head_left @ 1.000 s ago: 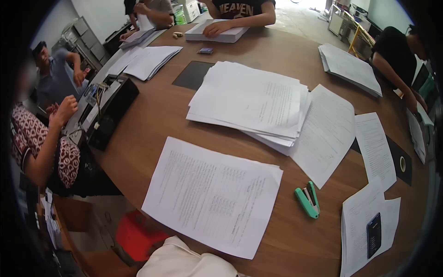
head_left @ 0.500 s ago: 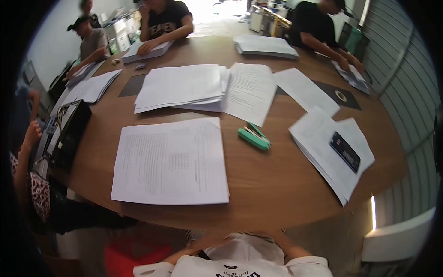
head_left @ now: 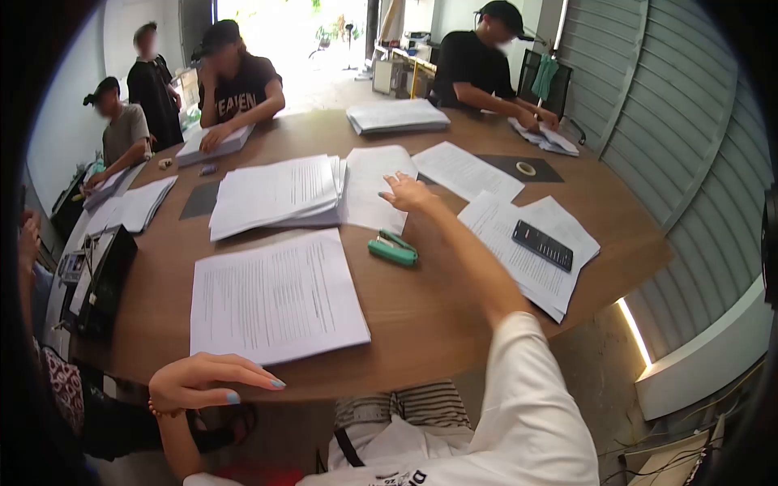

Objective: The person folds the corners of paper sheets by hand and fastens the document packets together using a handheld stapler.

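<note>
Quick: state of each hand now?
Left hand: open, holding nothing, by the front papers.
Right hand: open, holding nothing, over a loose sheet; contact unclear.

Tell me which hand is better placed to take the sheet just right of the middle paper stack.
Right, most likely. The right hand is stretched out at that sheet, while the left hand is far from it, at the table's near edge beside the closer printed pages.

printed ppr [head_left: 275, 300]: wht, flat, nr side | wht sheet [head_left: 367, 185]: flat, farther R
</note>
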The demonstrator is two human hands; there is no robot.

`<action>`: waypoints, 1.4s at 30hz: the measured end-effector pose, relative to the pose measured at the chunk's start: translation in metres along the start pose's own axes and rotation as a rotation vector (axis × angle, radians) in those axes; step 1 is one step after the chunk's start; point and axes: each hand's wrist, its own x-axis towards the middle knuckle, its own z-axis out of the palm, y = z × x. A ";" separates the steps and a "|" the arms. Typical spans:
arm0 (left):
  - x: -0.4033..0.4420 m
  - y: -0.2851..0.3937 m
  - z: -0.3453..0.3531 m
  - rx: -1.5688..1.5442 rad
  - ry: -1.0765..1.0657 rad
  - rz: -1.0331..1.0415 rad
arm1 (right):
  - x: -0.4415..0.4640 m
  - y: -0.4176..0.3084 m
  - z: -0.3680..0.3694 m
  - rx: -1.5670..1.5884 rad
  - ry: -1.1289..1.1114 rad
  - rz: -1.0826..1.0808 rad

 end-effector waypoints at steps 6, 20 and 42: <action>-0.074 0.012 0.024 -0.098 0.519 -0.362 | 0.078 0.017 0.021 -0.058 0.098 0.195; -0.120 -0.048 -0.066 -0.136 0.938 -0.293 | 0.067 0.162 -0.007 -0.173 0.128 0.346; 0.136 -0.249 -0.261 0.212 0.967 -0.593 | 0.063 0.032 0.030 0.799 -0.148 -0.099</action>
